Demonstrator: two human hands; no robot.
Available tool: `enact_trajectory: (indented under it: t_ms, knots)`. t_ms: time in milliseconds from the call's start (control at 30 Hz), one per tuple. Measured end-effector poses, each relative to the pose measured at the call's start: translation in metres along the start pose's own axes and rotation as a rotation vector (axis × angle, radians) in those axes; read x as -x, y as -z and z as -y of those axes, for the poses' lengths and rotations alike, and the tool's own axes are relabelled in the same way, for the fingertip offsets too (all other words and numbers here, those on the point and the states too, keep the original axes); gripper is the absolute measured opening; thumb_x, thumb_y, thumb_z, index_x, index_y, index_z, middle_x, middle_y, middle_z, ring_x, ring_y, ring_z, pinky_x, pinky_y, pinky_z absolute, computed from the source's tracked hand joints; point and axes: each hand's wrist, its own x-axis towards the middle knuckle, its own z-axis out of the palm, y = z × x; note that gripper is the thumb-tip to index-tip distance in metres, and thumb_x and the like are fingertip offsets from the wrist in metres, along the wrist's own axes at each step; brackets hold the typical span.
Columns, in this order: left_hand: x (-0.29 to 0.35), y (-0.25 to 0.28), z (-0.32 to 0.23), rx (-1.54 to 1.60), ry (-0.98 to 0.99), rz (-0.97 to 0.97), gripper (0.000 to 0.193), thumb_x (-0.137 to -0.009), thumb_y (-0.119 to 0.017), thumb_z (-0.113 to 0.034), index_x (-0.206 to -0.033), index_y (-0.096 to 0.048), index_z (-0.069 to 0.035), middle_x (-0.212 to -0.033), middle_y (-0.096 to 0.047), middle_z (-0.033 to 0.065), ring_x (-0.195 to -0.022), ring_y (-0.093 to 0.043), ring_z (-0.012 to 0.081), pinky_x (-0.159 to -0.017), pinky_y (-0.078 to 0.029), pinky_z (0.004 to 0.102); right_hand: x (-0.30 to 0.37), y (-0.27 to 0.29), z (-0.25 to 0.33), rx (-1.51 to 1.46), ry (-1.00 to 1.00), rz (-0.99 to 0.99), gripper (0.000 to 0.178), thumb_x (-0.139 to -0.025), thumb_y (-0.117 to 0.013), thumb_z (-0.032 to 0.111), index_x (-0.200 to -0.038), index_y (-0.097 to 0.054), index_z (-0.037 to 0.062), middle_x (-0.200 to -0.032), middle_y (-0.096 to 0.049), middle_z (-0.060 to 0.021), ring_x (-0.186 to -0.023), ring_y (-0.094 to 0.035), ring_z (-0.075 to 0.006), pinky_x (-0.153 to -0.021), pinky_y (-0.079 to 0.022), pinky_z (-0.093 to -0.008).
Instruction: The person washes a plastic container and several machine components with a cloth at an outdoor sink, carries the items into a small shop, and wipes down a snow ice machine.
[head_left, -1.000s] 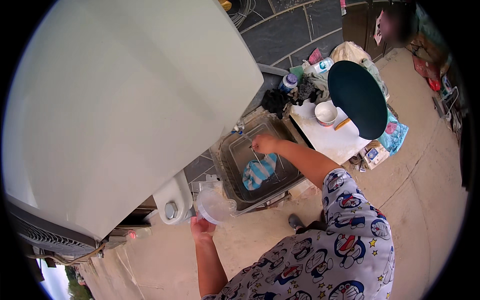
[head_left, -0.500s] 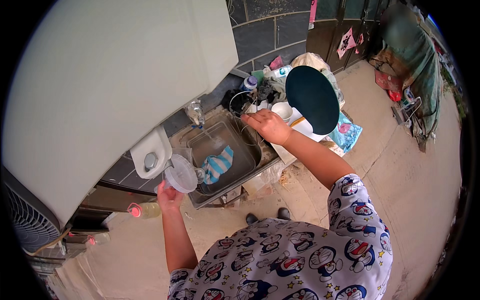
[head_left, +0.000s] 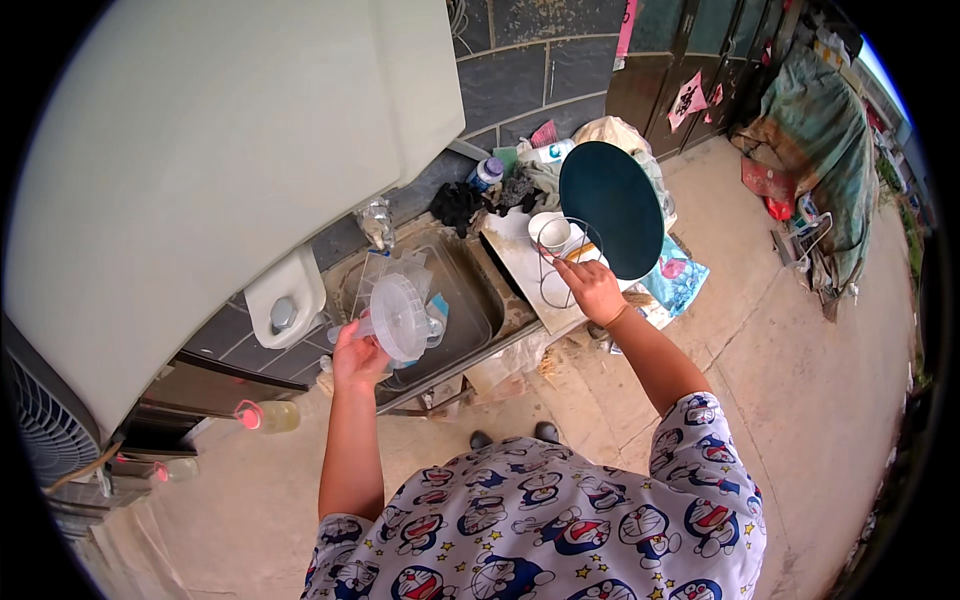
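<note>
My left hand (head_left: 358,355) grips a round translucent plastic scoop (head_left: 400,318), its flat round face tilted up over the sink's near left side. A blue-and-white striped cloth (head_left: 438,305) lies in the metal sink (head_left: 460,265), mostly hidden by the scoop and other clear plastic pieces. My right hand (head_left: 590,288) is closed on a thin metal wire rack (head_left: 541,275) made of rings, held over the white board right of the sink. White bowls (head_left: 553,233) stand just behind the rack, and a large dark green round tray (head_left: 612,210) leans beside them.
A metal tap (head_left: 377,222) sits behind the sink. A large pale casing (head_left: 230,130) overhangs the left. Dark cloths (head_left: 457,206) and a purple-capped bottle (head_left: 486,173) crowd the back edge. A pink-capped jug (head_left: 268,415) stands on the floor at left.
My right hand has carried the wire rack right, from above the sink's edge to the white board. My left hand has raised the scoop and shifted it right. Water no longer visibly runs from the tap.
</note>
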Motion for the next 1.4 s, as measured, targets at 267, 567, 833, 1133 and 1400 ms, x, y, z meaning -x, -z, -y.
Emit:
enact_trajectory:
  t_ms: [267, 567, 833, 1133, 1400]
  knots:
    - [-0.007, -0.062, 0.042, -0.117, 0.091, 0.082, 0.035, -0.08, -0.052, -0.016, -0.108, -0.051, 0.004, -0.112, -0.055, 0.0155, -0.108, -0.05, 0.0296, -0.099, -0.036, 0.0491, 0.006, 0.0, 0.005, -0.124, -0.143, -0.013, 0.031, -0.071, -0.057, 0.006, -0.102, -0.058, 0.0039, -0.082, -0.06, -0.0085, -0.068, -0.058, -0.0215, -0.061, -0.048, -0.0323]
    - [-0.026, -0.131, 0.098, -0.177, 0.273, 0.245, 0.033, -0.08, -0.052, -0.015, -0.108, -0.051, 0.003, -0.112, -0.055, 0.0146, -0.107, -0.051, 0.0285, -0.097, -0.038, 0.0482, -0.046, 0.05, 0.006, -0.817, -0.661, -0.25, 0.03, -0.084, -0.058, 0.018, -0.108, -0.054, 0.0002, -0.086, -0.061, -0.0125, -0.065, -0.06, -0.0205, -0.059, -0.048, -0.0307]
    - [-0.056, -0.175, 0.153, -0.177, 0.366, 0.166, 0.036, -0.083, -0.05, -0.02, -0.113, -0.051, 0.001, -0.115, -0.053, 0.0151, -0.108, -0.049, 0.0293, -0.097, -0.037, 0.0456, -0.045, 0.071, -0.05, -0.688, -0.897, 0.036, 0.034, -0.084, -0.055, 0.023, -0.106, -0.057, -0.0037, -0.075, -0.062, -0.0201, -0.071, -0.062, -0.0296, -0.065, -0.049, -0.0347]
    - [-0.072, -0.172, 0.162, -0.166, 0.3, 0.131, 0.026, -0.08, -0.056, -0.012, -0.104, -0.056, -0.002, -0.096, -0.058, 0.0072, -0.087, -0.056, 0.0175, -0.074, -0.049, 0.0329, -0.008, 0.029, -0.077, -0.486, -0.932, 0.122, 0.035, -0.088, -0.047, 0.025, -0.105, -0.057, -0.0033, -0.089, -0.061, -0.0258, -0.087, -0.058, -0.0399, -0.079, -0.046, -0.0432]
    - [-0.076, -0.189, 0.155, -0.151, 0.188, 0.134, 0.019, -0.083, -0.057, -0.015, -0.1, -0.057, -0.01, -0.1, -0.059, 0.0019, -0.092, -0.054, 0.0143, -0.081, -0.044, 0.0358, -0.007, 0.025, -0.076, -0.741, -1.079, 0.238, 0.036, -0.089, -0.045, 0.027, -0.108, -0.056, -0.0012, -0.076, -0.062, -0.0219, -0.075, -0.06, -0.0384, -0.072, -0.048, -0.0431]
